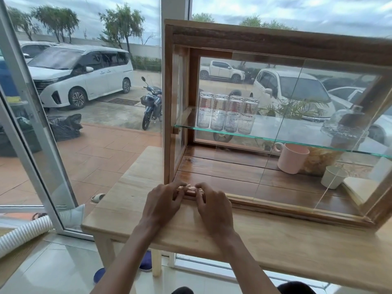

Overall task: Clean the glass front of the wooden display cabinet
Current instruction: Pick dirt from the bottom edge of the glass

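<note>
Standing on the pale wooden tabletop (pixel 265 236) by the window, the wooden cabinet (pixel 275 42) fills the right of the view, its glass front (pixel 282 128) made of sliding panes that overlap near the middle. Inside, a glass shelf (pixel 265 138) carries four measuring jars (pixel 228 114) with red and dark markings too small to read; below sit a pink mug (pixel 291 158) and a pale cup (pixel 334 177).

Both hands meet at the cabinet's lower left corner. The left hand (pixel 162 203) and right hand (pixel 212 205) have their fingers (pixel 179 188) curled close around something small and light at the bottom track, possibly a wooden strip or folded cloth; I cannot tell which.

No cloth or spray shows plainly, and the glass looks unwiped, so the cleaning seems barely begun, with the whole front left to do.
</note>
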### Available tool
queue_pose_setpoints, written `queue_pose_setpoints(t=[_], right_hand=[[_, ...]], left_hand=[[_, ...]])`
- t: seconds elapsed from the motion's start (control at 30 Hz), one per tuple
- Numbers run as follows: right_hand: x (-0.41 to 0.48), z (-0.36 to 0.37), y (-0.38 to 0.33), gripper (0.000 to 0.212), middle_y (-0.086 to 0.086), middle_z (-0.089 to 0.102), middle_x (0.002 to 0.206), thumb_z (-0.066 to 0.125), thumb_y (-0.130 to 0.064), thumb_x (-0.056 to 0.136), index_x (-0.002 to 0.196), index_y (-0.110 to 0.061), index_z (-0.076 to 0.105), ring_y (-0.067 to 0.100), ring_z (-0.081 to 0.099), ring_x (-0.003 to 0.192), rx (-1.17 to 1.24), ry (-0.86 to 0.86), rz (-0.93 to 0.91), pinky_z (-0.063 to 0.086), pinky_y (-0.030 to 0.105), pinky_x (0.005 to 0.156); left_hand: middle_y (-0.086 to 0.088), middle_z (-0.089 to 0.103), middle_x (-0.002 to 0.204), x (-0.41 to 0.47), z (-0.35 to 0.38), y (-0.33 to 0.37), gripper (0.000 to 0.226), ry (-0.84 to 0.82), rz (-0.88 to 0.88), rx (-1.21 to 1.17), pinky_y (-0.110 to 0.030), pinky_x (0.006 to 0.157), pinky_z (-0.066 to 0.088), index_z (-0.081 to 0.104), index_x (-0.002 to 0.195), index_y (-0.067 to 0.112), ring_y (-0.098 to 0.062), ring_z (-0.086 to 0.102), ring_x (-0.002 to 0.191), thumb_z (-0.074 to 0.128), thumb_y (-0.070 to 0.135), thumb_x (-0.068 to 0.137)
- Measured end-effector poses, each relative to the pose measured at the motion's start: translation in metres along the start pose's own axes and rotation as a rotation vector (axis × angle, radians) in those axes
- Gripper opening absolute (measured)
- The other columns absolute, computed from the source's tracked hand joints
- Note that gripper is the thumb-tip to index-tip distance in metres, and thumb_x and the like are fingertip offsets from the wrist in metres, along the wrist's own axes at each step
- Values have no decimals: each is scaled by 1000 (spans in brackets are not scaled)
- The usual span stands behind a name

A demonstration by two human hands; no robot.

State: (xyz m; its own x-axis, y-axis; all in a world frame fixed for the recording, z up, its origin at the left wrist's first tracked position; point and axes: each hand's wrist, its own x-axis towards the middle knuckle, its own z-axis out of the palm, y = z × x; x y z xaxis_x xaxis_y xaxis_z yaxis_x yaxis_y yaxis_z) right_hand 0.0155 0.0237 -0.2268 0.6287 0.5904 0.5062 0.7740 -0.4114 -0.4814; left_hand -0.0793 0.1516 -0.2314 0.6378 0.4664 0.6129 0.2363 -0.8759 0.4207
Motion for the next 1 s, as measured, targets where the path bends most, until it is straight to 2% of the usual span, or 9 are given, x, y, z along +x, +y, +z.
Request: queue_pose_setpoints(t=[0.27, 0.3, 0.37, 0.43, 0.57, 0.67, 0.77, 0.87, 1.0], right_hand=[[-2, -2, 0, 17, 4, 79, 90, 58, -31, 102, 114, -25, 68, 27, 76, 87, 20, 25, -10, 54, 36, 69], [-2, -2, 0, 16, 4, 79, 88, 59, -30, 102, 115, -24, 68, 26, 76, 86, 25, 32, -15, 54, 36, 68], [-4, -3, 0, 16, 4, 79, 87, 60, -28, 102, 115, -23, 67, 25, 76, 84, 29, 40, -30, 57, 36, 67], [-5, -3, -1, 16, 4, 79, 88, 61, -26, 101, 115, -22, 67, 24, 77, 83, 23, 44, -43, 60, 37, 68], [-7, -6, -2, 15, 5, 78, 82, 63, -22, 100, 114, -20, 67, 23, 77, 79, 37, 59, -54, 58, 34, 65], [-8, -8, -5, 16, 5, 77, 77, 65, -22, 99, 115, -18, 67, 23, 77, 73, 42, 63, -67, 57, 31, 61], [-9, -10, -8, 15, 5, 74, 69, 64, -24, 100, 113, -16, 68, 24, 74, 65, 43, 100, -69, 49, 29, 54], [-11, -11, -8, 15, 4, 70, 63, 61, -28, 102, 112, -18, 67, 25, 72, 61, 45, 122, -53, 53, 34, 52], [-13, -11, -12, 17, 6, 70, 63, 61, -29, 103, 114, -18, 66, 29, 72, 62, -14, 63, -70, 55, 38, 54]], left_hand=[[1, 66, 56, -3, -5, 3, 8, 49, 28, 1, -23, 43, 37, 75, 101, 27, -22, 66, 52, 73, 27, 93], [2, 63, 53, -4, -6, 4, 8, 55, 29, 0, -22, 42, 37, 75, 100, 27, -20, 64, 49, 74, 26, 93], [10, 50, 46, -4, -9, 6, 10, 80, 36, -11, -7, 41, 25, 75, 97, 26, -8, 51, 41, 78, 23, 89], [17, 37, 47, -4, -13, 8, 12, 88, 47, -30, -6, 36, 26, 75, 95, 24, -1, 36, 41, 82, 20, 85], [24, 22, 43, -8, -15, 10, 11, 80, 33, -51, -6, 35, 24, 73, 94, 26, 1, 32, 39, 80, 22, 86], [22, 25, 44, -11, -16, 10, 9, 83, 11, -48, -4, 41, 18, 73, 95, 25, -3, 39, 43, 79, 23, 89], [18, 33, 44, -12, -18, 7, 6, 138, -49, -94, -6, 47, 22, 74, 97, 22, -6, 43, 39, 75, 25, 92], [11, 41, 44, -15, -22, 6, 10, 152, -88, -119, -15, 45, 29, 74, 98, 20, 4, 38, 40, 72, 29, 94], [6, 43, 44, -23, -29, 6, 10, 161, -92, -135, -19, 44, 33, 75, 99, 21, -1, 38, 38, 72, 30, 94]])
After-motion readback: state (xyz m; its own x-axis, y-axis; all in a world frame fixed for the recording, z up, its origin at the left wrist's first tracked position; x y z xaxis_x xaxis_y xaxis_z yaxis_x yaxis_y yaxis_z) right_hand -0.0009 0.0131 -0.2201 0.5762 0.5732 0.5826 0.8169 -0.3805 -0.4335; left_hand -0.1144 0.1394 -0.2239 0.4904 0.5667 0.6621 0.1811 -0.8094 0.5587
